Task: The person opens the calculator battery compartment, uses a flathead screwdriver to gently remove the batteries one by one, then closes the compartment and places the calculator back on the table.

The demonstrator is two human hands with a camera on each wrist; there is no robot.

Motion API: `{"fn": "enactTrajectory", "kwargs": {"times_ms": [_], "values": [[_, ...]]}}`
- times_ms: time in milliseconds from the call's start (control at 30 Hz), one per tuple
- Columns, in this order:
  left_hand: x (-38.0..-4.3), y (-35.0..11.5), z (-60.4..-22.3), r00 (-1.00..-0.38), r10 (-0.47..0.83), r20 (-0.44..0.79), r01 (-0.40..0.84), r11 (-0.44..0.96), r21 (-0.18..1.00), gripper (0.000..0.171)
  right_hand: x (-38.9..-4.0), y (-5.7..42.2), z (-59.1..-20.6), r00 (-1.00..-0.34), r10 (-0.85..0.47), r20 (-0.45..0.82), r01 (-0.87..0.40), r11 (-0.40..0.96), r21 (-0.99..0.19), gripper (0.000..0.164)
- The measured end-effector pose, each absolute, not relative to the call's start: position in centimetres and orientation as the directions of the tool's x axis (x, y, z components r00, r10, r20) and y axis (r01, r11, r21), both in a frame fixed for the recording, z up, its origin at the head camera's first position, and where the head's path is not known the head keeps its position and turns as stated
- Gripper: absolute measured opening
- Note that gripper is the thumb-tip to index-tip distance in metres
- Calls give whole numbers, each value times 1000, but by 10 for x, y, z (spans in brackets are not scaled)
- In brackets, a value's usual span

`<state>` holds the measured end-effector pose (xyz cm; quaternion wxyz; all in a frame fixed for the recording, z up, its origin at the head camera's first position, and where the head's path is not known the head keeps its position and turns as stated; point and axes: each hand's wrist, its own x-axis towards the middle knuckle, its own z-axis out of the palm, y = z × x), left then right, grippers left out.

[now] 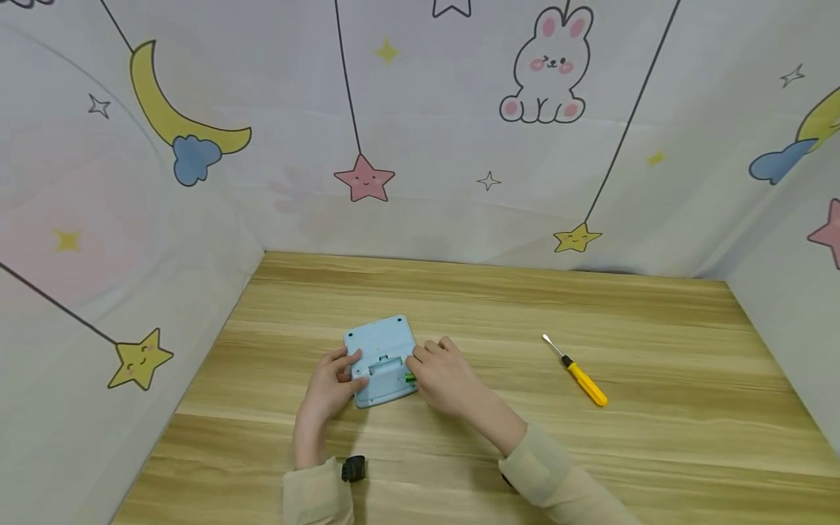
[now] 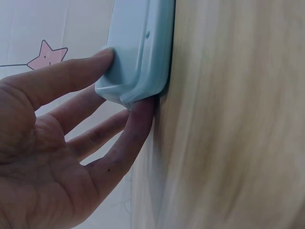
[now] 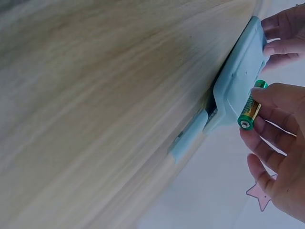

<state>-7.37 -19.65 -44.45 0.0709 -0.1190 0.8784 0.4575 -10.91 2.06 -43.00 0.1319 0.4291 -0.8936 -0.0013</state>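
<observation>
A light blue calculator-like device lies back side up on the table, its battery compartment uncovered. My left hand holds the device by its left edge. In the left wrist view the thumb presses its upper face while another finger reaches under the corner. Over the device's right side, my right hand pinches a green and gold battery between thumb and fingers. One metal end of the battery faces the right wrist camera. In the head view this hand covers most of the battery.
A screwdriver with a yellow handle lies to the right on the wooden table. Beside the device, the right wrist view shows a small light blue piece. Printed fabric walls enclose the table's back and sides.
</observation>
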Motion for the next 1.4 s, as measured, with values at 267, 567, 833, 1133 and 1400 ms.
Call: {"fn": "enactTrajectory", "kwargs": {"times_ms": [267,567,833,1133,1400], "values": [[-73,-197,-445,-964,-140,-226,-265,558,787,52,-104,26,-428,-597,-771,223,-765,630,129,5],[-73,-198,-444,-967,-133,-218,-255,569,782,52,-99,32,-427,-607,-768,204,-768,633,97,9],[-73,-199,-445,-968,-131,-216,-251,570,782,52,-93,36,-426,-600,-776,195,-771,626,118,6],[-71,-200,-446,-969,-128,-213,-248,568,785,52,-88,38,-428,-604,-785,139,-778,618,112,9],[-69,-202,-445,-966,-127,-226,-257,558,789,52,-86,40,-432,-599,-787,148,-781,615,110,9]]}}
